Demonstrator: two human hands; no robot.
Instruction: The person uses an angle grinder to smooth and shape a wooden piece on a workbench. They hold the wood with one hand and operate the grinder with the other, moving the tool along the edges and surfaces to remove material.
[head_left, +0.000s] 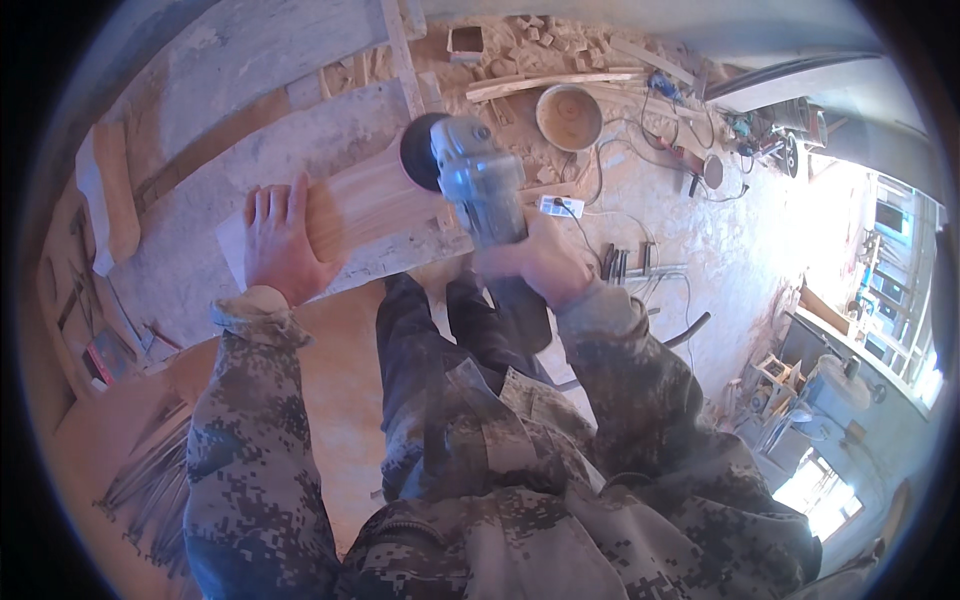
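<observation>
My right hand [540,262] is closed round the body of a grey angle grinder [485,180]. Its dark round disc [422,152] meets the right end of a pale wooden board [375,205]. At the board's left end my left hand [285,240] holds it down, fingers across the top and thumb spread to the right. The board rests on a dusty, grey-stained workbench [190,240]. Part of the disc is hidden behind the grinder's head.
A curved wooden piece [108,200] lies on the bench's left end. Beyond the bench, a round bowl-like pan [569,117] and wood offcuts sit in sawdust. A white power strip [560,206] and cables lie on the floor to the right, near several hand tools [630,265]. Thin rods [155,480] lie lower left.
</observation>
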